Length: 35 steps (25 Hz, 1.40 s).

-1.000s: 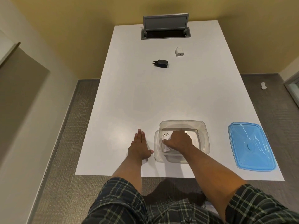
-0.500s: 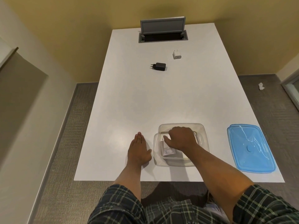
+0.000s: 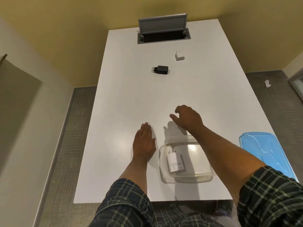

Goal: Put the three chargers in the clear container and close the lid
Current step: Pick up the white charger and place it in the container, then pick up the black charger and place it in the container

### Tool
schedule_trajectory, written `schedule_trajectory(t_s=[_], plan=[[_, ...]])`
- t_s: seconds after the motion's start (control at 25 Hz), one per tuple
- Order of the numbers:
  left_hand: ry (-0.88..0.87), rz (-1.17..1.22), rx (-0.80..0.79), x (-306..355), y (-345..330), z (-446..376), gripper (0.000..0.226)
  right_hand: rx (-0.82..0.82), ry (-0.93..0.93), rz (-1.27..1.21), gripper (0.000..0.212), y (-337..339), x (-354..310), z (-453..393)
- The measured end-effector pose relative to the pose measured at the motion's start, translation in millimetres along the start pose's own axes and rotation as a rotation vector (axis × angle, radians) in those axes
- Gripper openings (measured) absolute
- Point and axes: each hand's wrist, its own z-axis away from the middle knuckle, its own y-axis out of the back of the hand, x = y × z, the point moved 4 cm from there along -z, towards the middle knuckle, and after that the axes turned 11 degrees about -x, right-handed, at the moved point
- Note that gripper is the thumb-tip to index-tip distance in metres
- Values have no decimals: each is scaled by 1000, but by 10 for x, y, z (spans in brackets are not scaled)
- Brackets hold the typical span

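Observation:
A clear container (image 3: 199,175) stands near the front edge of the white table (image 3: 127,102). A white charger (image 3: 175,161) lies inside it at the left. Its blue lid (image 3: 265,153) lies flat to the right. A black charger (image 3: 161,70) and a small white charger (image 3: 179,55) lie far back on the table. My left hand (image 3: 144,143) rests flat on the table just left of the container. My right hand (image 3: 188,118) hovers beyond the container, fingers apart and holding nothing.
A grey cable hatch (image 3: 163,32) stands open at the table's far end. Carpet shows on both sides of the table, with a crumpled white scrap (image 3: 267,83) on the floor at the right. Yellow walls close in at the back.
My right hand let go of the white charger inside the container, rose out and moved away toward the far end of the table. The left hand stayed flat.

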Motion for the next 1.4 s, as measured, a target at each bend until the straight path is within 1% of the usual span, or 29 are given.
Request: schedule_trajectory(t_s=[0.08,0.24,0.32,0.52,0.72,0.88,1.04,1.16,1.28,1.36,1.4], plan=[[0,21,-6,-11,-6,-162,67,-79,-33,22,47,-25,55,-211],[13,144,10,-32,-36,-446,69,-121,-69,33,48,-11,88,-648],[15,186,42,-40,-45,-577,69,-144,-63,32,49,11,65,-869],[55,200,155,-18,-42,-829,63,-162,-33,28,52,93,-34,-1356],[77,209,206,-61,-8,-1089,64,-108,30,100,52,223,-161,-1813],[98,207,242,-53,91,-1261,66,-47,34,115,54,399,-228,-2135],[121,223,234,-61,173,-1414,68,10,61,116,57,487,-341,-2463],[131,239,228,-50,197,-1433,70,-2,75,112,67,492,-375,-2684],[128,246,237,-50,190,-1423,71,-29,50,163,74,461,-362,-2882],[129,236,235,-50,184,-1422,71,-49,26,187,74,445,-352,-2998],[132,235,236,-48,179,-1421,71,-51,26,194,70,437,-349,-3046]])
